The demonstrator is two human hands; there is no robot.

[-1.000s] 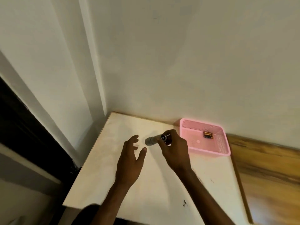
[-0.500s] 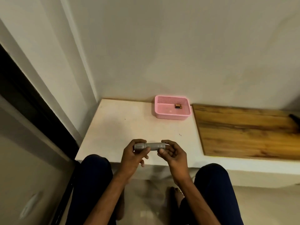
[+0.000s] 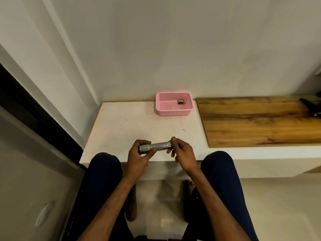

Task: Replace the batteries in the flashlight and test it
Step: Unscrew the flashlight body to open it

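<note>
Head view shows me the flashlight (image 3: 155,146) now lifted clear of the white table (image 3: 121,129) and held crosswise over its near edge, above my lap; a second ago it was far out on the table beside the pink basket (image 3: 174,111), with only my right hand on it. Going left to right: my left hand (image 3: 139,157) is wrapped around the wider head end, grasping it firmly. The silver barrel spans the gap between the hands. My right hand (image 3: 182,153) pinches the tail end between thumb and fingertips (image 3: 173,139), which reads to me as the start of unscrewing the cap. Farther back and to the right, the batteries (image 3: 181,102) lie in the basket, untouched. So I judge the swap has barely begun: opening comes first.
</note>
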